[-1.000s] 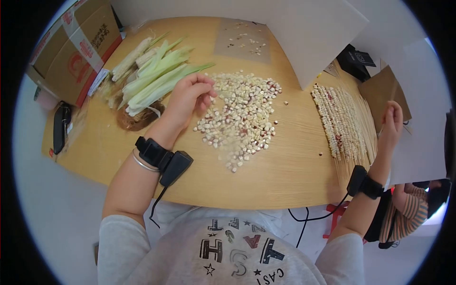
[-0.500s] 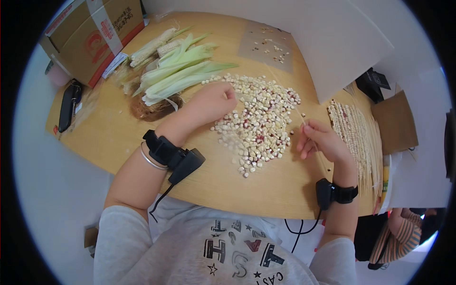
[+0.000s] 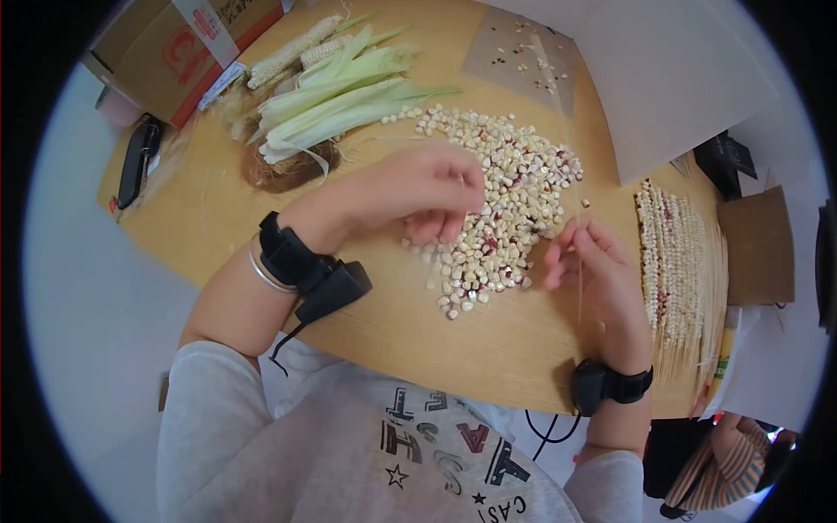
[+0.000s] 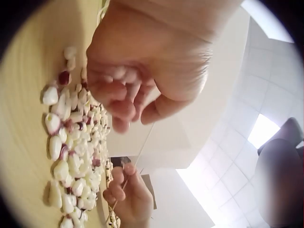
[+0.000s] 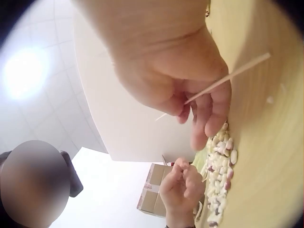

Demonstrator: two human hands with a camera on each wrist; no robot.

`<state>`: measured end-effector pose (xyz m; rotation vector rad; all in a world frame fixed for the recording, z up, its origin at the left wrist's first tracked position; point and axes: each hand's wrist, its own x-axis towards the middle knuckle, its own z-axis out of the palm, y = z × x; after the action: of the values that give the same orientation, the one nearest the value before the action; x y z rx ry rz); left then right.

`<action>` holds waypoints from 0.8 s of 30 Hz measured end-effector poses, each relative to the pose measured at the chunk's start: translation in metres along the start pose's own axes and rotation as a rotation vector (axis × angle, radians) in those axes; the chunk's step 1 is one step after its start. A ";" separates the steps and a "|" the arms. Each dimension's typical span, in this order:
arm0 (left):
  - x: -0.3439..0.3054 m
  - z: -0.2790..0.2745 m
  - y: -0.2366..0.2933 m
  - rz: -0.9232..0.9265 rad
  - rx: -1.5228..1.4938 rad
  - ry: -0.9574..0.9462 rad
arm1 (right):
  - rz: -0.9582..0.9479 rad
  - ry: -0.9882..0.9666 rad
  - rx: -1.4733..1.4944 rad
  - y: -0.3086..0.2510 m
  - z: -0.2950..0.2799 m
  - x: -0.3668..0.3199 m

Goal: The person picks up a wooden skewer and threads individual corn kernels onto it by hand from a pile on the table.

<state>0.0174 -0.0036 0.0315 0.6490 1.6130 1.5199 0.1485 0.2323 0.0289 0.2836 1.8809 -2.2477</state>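
Note:
My right hand [image 3: 602,266] pinches a thin bamboo skewer [image 5: 228,78] between thumb and fingers, just right of the loose corn kernels [image 3: 514,183]. The skewer's long upper part reaches away from me, with its blunt end [image 5: 266,57] below the hand. Over the left side of the kernel pile, my left hand [image 3: 418,192] has its fingers curled inward. Pale kernels [image 4: 121,74] show in its palm in the left wrist view. To the right lie rows of corn kernels strung on skewers [image 3: 671,270], side by side on the table.
Corn cobs [image 3: 292,57] and green husks [image 3: 349,96] lie at the back left beside a cardboard box [image 3: 166,57]. A clear sheet with scattered bits [image 3: 523,57] is at the back. A white panel [image 3: 680,78] stands on the right, near a brown cardboard piece [image 3: 757,248].
My right hand has come leftward from beside the strung rows to the pile, bringing a skewer. My left hand has shifted right over the kernels, and the head view has turned.

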 end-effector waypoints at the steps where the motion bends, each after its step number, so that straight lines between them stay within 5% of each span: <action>1: -0.004 -0.002 0.006 -0.164 0.035 -0.264 | 0.090 -0.111 0.029 -0.004 0.006 -0.005; 3: -0.006 -0.001 0.006 -0.420 0.075 -0.666 | 0.283 -0.293 0.070 -0.008 0.013 -0.010; 7: -0.006 0.009 -0.010 -0.245 0.041 -0.796 | 0.388 -0.385 0.060 0.003 0.025 -0.007; 17: 0.005 0.004 -0.009 0.048 -0.105 -0.339 | -0.121 -0.143 0.133 0.010 0.021 0.005; 19: 0.004 0.006 -0.006 0.196 -0.209 -0.102 | -0.229 0.035 0.177 0.005 0.027 0.003; 23: 0.006 -0.001 -0.005 0.200 -0.025 0.217 | -0.277 -0.153 0.229 0.005 -0.008 0.004; 24: 0.008 -0.002 -0.007 0.201 -0.024 0.217 | -0.305 0.052 -0.036 0.001 -0.006 0.001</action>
<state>0.0120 0.0008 0.0229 0.6679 1.7295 1.8057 0.1479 0.2383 0.0271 0.0519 2.1141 -2.4122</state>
